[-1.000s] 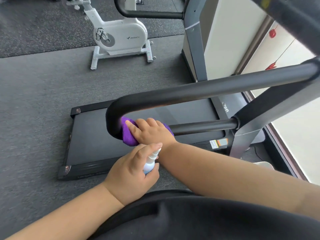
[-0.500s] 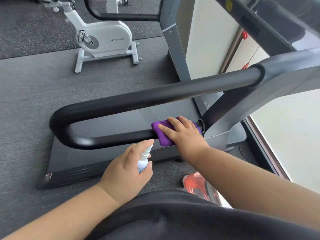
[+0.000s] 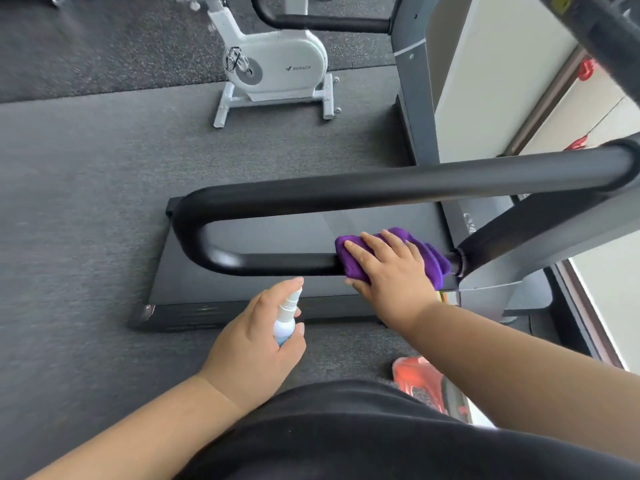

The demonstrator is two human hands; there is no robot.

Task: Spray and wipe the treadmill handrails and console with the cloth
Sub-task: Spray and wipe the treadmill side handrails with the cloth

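While my black top (image 3: 363, 438) fills the bottom of the view, my left hand (image 3: 252, 344) sits just above it, fingers curled round the small spray bottle (image 3: 284, 327), index finger resting on top of its white nozzle. The bottle points up toward the handrail but is clear of it. By my right forearm an orange-red shoe (image 3: 420, 379) shows on the grey floor mat (image 3: 86, 202).

Farther out, my right hand (image 3: 391, 271) lies over the purple cloth (image 3: 433, 261), fingers fairly straight and spread, pressing it down onto the lower bar of the handrail (image 3: 277, 264). The cloth wraps the bar near its right end, just beside the joint where the bar meets the grey upright (image 3: 512, 258) (my thumb seems to tuck under the bar, though I can't see it well enough to be sure). To the left the bare bar curves round and returns as the upper bar, which runs above my hand.

Below the rail lies the treadmill deck (image 3: 242, 289), dark and flat. Beyond it stands a white exercise bike (image 3: 277, 64), and to its right a second treadmill's post (image 3: 415, 81) with another black rail.
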